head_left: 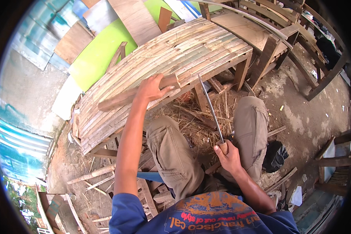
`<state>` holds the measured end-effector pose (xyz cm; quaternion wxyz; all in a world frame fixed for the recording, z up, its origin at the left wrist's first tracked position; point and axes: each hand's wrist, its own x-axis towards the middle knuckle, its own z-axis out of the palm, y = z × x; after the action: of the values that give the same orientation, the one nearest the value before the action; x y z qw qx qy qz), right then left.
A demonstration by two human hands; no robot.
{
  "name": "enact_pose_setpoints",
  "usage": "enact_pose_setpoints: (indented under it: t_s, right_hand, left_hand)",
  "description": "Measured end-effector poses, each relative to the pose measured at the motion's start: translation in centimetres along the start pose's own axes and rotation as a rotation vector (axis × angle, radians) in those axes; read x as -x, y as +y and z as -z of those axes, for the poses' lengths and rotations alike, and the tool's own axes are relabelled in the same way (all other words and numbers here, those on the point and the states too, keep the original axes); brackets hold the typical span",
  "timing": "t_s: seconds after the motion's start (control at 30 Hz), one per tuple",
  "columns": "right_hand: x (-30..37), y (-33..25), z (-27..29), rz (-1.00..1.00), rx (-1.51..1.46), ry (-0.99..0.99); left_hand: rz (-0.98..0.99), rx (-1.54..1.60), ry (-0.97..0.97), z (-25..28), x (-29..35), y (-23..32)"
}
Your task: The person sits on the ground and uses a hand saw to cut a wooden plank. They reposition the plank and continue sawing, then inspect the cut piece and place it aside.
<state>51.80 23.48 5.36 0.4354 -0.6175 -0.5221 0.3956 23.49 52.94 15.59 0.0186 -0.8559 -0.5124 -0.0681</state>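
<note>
Gripping a wooden block on the slatted bench, the left hand hides its middle, while the right hand clasps a long blade by its partly covered handle, and beside the right leg lies a crumpled black bag, contents hidden from me.

One left hand and one right hand make two. There is one long-bladed tool with one handle, one thick piece of wood and one bench of pale slats, the slats too many to count surely. Two trouser legs, one blue shirt and one crumpled black bag show. The wood scraps overlap and run past counting.
</note>
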Motion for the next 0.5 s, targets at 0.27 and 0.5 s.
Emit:
enact_pose_setpoints:
  t_s: [0.27, 0.5]
  right_hand:
    - [-10.6, -4.4, -5.1, 0.083, -0.043, 0.029]
    - [-12.8, -6.9, -6.8, 0.101, -0.158, -0.053]
  left_hand:
    - [0.131, -0.019, -0.038, 0.6, -0.4, 2.9]
    - [0.186, -0.099, 0.038, -0.7, 0.1, 2.5]
